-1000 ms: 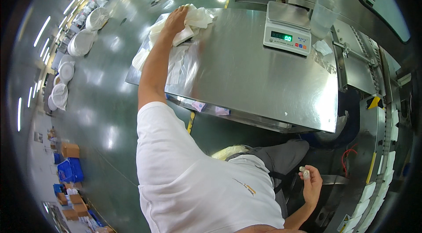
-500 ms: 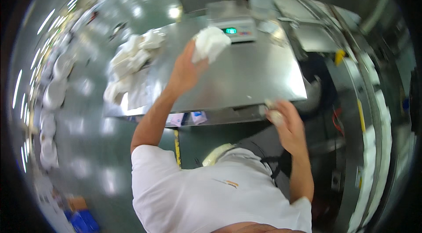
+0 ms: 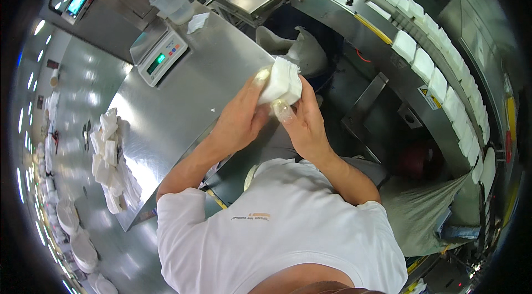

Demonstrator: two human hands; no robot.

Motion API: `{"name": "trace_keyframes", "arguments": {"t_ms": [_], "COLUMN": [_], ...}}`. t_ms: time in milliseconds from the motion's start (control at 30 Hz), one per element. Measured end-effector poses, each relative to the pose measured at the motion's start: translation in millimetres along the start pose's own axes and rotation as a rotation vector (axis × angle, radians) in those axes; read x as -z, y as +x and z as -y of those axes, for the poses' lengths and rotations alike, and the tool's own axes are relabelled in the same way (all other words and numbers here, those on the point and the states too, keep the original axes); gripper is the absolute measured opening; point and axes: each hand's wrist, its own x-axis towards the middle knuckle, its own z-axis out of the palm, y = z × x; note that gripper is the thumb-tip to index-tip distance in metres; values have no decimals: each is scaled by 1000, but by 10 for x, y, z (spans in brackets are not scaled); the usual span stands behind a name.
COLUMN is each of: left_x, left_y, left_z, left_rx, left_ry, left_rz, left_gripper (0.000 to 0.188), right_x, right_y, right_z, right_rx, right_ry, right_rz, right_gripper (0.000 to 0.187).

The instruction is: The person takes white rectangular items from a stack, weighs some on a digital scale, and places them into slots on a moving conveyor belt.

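Observation:
Between my two hands is a thick folded stack of white, soft tissue-like sheets [image 3: 281, 81], held up just past the right edge of the steel table [image 3: 205, 80]. My left hand [image 3: 239, 112] grips its left side. From the right, my right hand [image 3: 306, 125] closes on it, with the thumb across its near end. Pale, see-through covers sit on some fingertips. Beyond my left hand, a digital scale [image 3: 162, 57] with a lit green display stands on the table; its platform carries no white stack.
A clear plastic tub [image 3: 172, 1] and a white slip [image 3: 198, 22] are behind the scale. Crumpled white pieces [image 3: 106, 164] lie at the table's left end. Rows of white stacks [image 3: 424, 65] line a curved conveyor [image 3: 366, 22] at right. A grey-lined bin [image 3: 293, 50] stands beside the table.
My view has swung to the right. The white stack has gone from my left hand alone, near the scale, to both hands off the table's right edge. My right hand has joined it.

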Motion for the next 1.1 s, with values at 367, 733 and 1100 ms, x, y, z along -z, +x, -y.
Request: {"name": "trace_keyframes", "arguments": {"t_ms": [367, 733, 1100], "left_x": [340, 618, -1146], "left_y": [-51, -626, 168], "left_z": [414, 1317, -93], "left_rx": [251, 477, 479], "left_ry": [387, 835, -1238], "left_rz": [-170, 262, 69], "left_gripper": [39, 53, 90], "right_x": [499, 1064, 929], "right_y": [-6, -201, -514], "right_z": [-130, 319, 329], "right_rx": [-288, -94, 46], "right_ry": [233, 320, 142], "right_rz": [-199, -222, -279], "right_gripper": [54, 62, 55]}}
